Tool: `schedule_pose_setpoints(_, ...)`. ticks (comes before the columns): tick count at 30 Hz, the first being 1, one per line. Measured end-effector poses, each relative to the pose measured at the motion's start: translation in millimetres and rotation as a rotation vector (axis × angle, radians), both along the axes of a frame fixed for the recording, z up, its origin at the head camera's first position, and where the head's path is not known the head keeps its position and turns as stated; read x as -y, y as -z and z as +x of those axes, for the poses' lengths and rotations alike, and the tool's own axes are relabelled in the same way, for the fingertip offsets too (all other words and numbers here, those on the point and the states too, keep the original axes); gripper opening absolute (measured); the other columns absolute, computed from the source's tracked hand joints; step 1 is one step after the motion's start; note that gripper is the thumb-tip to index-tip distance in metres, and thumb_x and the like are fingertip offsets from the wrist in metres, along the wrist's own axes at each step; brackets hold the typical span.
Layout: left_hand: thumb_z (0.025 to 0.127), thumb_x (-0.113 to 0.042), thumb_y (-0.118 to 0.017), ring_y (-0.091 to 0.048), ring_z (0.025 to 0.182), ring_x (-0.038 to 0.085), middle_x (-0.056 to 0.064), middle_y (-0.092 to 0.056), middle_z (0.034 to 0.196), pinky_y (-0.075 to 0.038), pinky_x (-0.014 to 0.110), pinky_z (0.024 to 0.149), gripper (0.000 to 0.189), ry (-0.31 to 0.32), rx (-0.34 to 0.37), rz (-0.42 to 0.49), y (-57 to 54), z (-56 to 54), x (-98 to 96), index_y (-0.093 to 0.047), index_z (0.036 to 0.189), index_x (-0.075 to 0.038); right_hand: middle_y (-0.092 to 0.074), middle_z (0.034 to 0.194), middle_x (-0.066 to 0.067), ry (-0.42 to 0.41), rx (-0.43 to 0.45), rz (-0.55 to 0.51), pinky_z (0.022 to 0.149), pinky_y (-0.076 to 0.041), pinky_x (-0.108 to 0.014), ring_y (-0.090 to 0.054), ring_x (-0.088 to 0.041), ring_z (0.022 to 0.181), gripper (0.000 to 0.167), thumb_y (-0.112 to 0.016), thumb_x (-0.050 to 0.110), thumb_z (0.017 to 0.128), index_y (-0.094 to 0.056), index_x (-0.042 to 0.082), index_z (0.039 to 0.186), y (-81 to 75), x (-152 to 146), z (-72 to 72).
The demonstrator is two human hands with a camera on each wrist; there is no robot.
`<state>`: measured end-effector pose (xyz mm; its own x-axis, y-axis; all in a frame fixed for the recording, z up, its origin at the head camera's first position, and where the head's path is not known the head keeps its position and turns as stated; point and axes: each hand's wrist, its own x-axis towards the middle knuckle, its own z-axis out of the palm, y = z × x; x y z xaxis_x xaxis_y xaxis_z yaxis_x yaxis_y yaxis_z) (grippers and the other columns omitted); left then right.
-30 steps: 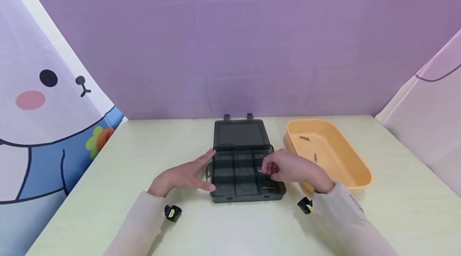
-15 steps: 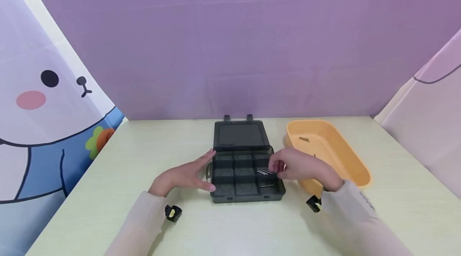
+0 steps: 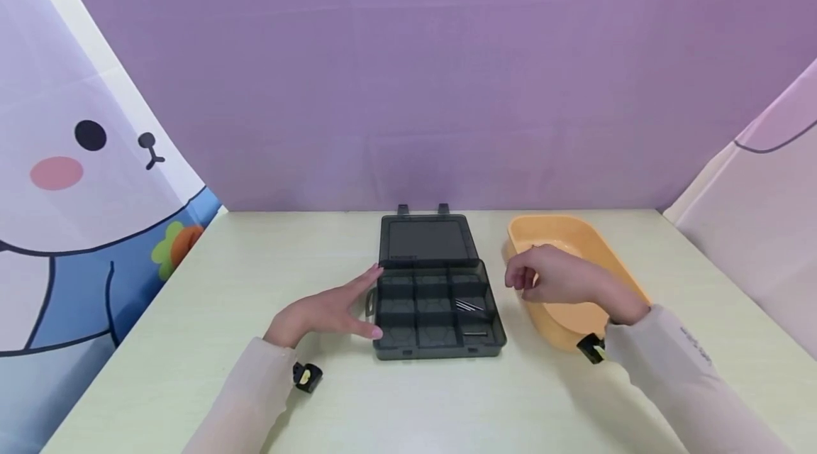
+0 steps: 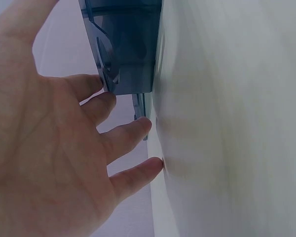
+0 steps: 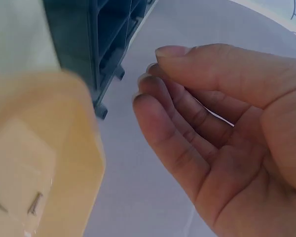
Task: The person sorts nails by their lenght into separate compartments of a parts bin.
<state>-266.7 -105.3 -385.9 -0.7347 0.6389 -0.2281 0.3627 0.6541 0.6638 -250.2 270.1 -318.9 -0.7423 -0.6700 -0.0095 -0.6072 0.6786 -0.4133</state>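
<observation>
A dark see-through compartment box (image 3: 398, 352) lies on the table with its lid (image 3: 426, 240) folded back. Several slim silvery pieces (image 3: 469, 306) lie in its right middle compartment, and another (image 3: 475, 333) lies in the front right one. My left hand (image 3: 328, 310) rests at the box's left side, fingers spread, with thumb and fingertips right at its edge. Over the left rim of an orange tray (image 3: 603, 245) hovers my right hand (image 3: 562, 275), fingers loosely curled, nothing between them in the right wrist view. Small screws (image 5: 35, 203) lie in the tray, mostly hidden behind the hand in the head view.
The tray stands to the right of the box, a narrow strip of table (image 3: 520, 340) between them. A purple cloth (image 3: 408, 85) hangs along the table's back edge. At the left is a printed cartoon cloth (image 3: 89, 227).
My right hand has moved right, from above the box's right compartments to the tray's left rim, uncovering the silvery pieces. The left hand has stayed in place.
</observation>
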Motion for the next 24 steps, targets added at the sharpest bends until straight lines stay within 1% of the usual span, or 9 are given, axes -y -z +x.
schedule_pose_setpoints(4, 0.079, -0.050, -0.073, -0.006, 0.148, 0.032, 0.008, 0.004, 0.162, -0.018, 0.054, 0.116, 0.111, -0.001, 0.004, 0.005, -0.5, 0.8, 0.2, -0.001, 0.155, -0.012, -0.065, 0.080, 0.002, 0.022, 0.004, 0.027, 0.067, -0.051, -0.022, -0.056, -0.005, 0.074, 0.020, -0.068, -0.005, 0.076, -0.066, 0.012, 0.087, -5.9, -7, -0.9)
schedule_pose_setpoints(8, 0.079, -0.051, -0.072, -0.006, 0.148, 0.033, 0.009, 0.004, 0.162, -0.018, 0.054, 0.116, 0.111, 0.003, 0.000, 0.006, -0.3, 0.9, 0.1, -0.002, 0.155, -0.012, -0.065, 0.081, -0.001, 0.037, 0.020, 0.039, 0.067, -0.051, -0.022, -0.055, -0.006, 0.074, 0.018, -0.067, -0.005, 0.077, -0.066, 0.009, 0.089, -10.1, -14, -3.6)
schedule_pose_setpoints(12, 0.079, -0.052, -0.072, -0.005, 0.148, 0.032, 0.009, 0.004, 0.162, -0.018, 0.053, 0.116, 0.111, 0.007, -0.010, 0.001, 0.8, 0.2, 0.5, -0.001, 0.155, -0.012, -0.064, 0.083, -0.001, 0.062, 0.049, 0.034, 0.065, -0.051, -0.021, -0.055, -0.008, 0.074, 0.019, -0.067, -0.004, 0.077, -0.065, 0.004, 0.094, -12.2, -20, -7.6)
schedule_pose_setpoints(15, 0.079, -0.052, -0.072, -0.006, 0.148, 0.031, 0.008, 0.004, 0.162, -0.018, 0.052, 0.117, 0.111, 0.008, -0.017, -0.006, 1.6, -0.3, 0.3, -0.001, 0.155, -0.013, -0.063, 0.085, -0.001, 0.093, 0.068, 0.037, 0.065, -0.052, -0.022, -0.056, -0.010, 0.076, 0.020, -0.067, -0.004, 0.078, -0.064, 0.003, 0.097, -14.4, -23, -10.2)
schedule_pose_setpoints(20, 0.079, -0.052, -0.071, -0.005, 0.148, 0.030, 0.007, 0.005, 0.162, -0.017, 0.051, 0.117, 0.110, 0.012, -0.021, -0.002, 3.1, -0.9, 0.6, -0.001, 0.155, -0.013, -0.061, 0.086, 0.002, 0.109, 0.027, 0.056, 0.070, -0.053, -0.026, -0.058, -0.011, 0.079, 0.021, -0.068, -0.004, 0.078, -0.063, 0.005, 0.096, -17.7, -30, -18.0)
schedule_pose_setpoints(24, 0.079, -0.051, -0.072, -0.003, 0.148, 0.030, 0.006, 0.005, 0.162, -0.016, 0.051, 0.117, 0.110, 0.009, -0.010, 0.014, 3.5, -0.5, 1.5, -0.001, 0.155, -0.013, -0.062, 0.087, 0.001, 0.108, 0.010, 0.052, 0.070, -0.052, -0.028, -0.058, -0.013, 0.080, 0.022, -0.068, -0.005, 0.077, -0.063, 0.004, 0.096, -18.3, -34, -24.4)
